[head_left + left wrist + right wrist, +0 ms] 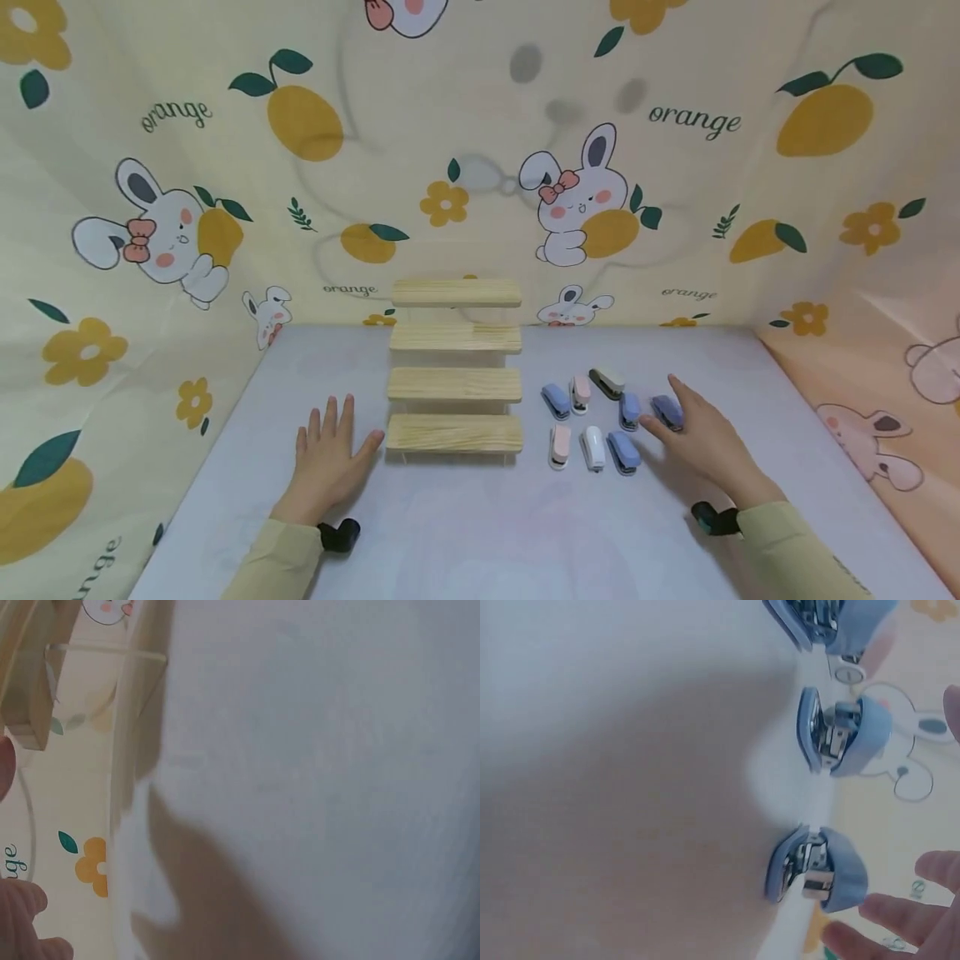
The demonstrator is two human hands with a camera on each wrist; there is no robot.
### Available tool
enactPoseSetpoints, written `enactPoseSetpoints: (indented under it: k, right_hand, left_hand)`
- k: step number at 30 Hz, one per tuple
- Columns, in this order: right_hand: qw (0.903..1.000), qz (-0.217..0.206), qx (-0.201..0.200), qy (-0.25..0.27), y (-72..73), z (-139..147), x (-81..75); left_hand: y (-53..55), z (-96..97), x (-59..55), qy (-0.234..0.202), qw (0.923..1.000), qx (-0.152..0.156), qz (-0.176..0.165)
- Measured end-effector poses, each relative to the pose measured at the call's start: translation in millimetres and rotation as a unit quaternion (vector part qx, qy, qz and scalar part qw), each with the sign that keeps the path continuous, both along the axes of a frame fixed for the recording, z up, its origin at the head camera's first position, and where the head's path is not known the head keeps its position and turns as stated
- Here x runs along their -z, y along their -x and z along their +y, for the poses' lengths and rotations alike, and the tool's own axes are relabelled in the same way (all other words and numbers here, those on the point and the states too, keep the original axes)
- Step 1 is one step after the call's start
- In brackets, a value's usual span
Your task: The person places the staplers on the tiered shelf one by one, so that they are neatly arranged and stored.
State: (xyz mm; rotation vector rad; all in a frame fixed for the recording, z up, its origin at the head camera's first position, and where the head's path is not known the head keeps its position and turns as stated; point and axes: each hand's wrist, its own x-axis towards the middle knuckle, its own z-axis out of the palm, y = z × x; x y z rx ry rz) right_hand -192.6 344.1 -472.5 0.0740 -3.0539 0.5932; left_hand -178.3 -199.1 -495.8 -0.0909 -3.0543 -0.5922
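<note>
My left hand [330,458] hovers or rests, fingers spread, just left of a tiered wooden rack [454,435]; it holds nothing. My right hand [705,442] reaches over a blue stapler [666,412], the rightmost of several small staplers. In the right wrist view its fingers [904,916] come close beside that stapler [847,874]; contact is hard to tell. The other staplers include a dark one with a pale top [607,383], a white one [593,448], a front pink one [559,446] and a front blue one [624,452].
Behind the table [450,533] hangs a patterned cloth [480,108] that also covers both sides. Another pink stapler [581,393] and two more blue staplers, one leftmost [556,401], lie right of the rack. The rack has several stepped boards on clear supports.
</note>
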Motion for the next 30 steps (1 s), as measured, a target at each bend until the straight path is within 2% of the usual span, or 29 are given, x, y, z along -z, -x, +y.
enactPoseSetpoints:
  k: [4, 8, 15, 18, 21, 25, 27, 30]
  right_hand:
    - [0.9976, -0.049, 0.005, 0.049, 3.3, 4, -0.7]
    - [0.9943, -0.075, 0.014, 0.075, 3.6, 9, 2.0]
    - [0.9843, -0.1, 0.018, 0.145, 13.0, 23, 11.3]
    - [0.9751, -0.112, 0.019, 0.19, 15.4, 36, 15.5]
    - [0.9617, -0.14, 0.01, 0.235, 17.6, 46, 19.5]
    - [0.9469, -0.171, 0.0, 0.273, 20.3, 54, 23.2]
    - [0.9417, -0.179, 0.002, 0.285, 22.3, 55, 24.4]
    - [0.9359, -0.185, 0.007, 0.3, 24.0, 54, 26.0]
  left_hand:
    - [-1.9, 0.1, 2.0, -0.029, 0.9995, 0.011, -0.005]
    - [-2.7, -0.4, 4.4, -0.067, 0.9975, 0.02, -0.012]
    - [-6.8, -1.7, 7.2, -0.158, 0.9861, 0.05, -0.016]
    - [-6.3, 4.7, 6.8, -0.196, 0.9784, 0.058, -0.032]
    - [-4.9, 11.2, 7.0, -0.227, 0.9707, 0.055, -0.056]
    - [-0.6, 20.3, 8.5, -0.265, 0.9599, 0.055, -0.074]
    - [1.6, 24.8, 9.5, -0.296, 0.9498, 0.061, -0.079]
    - [3.7, 30.2, 12.3, -0.355, 0.9276, 0.076, -0.089]
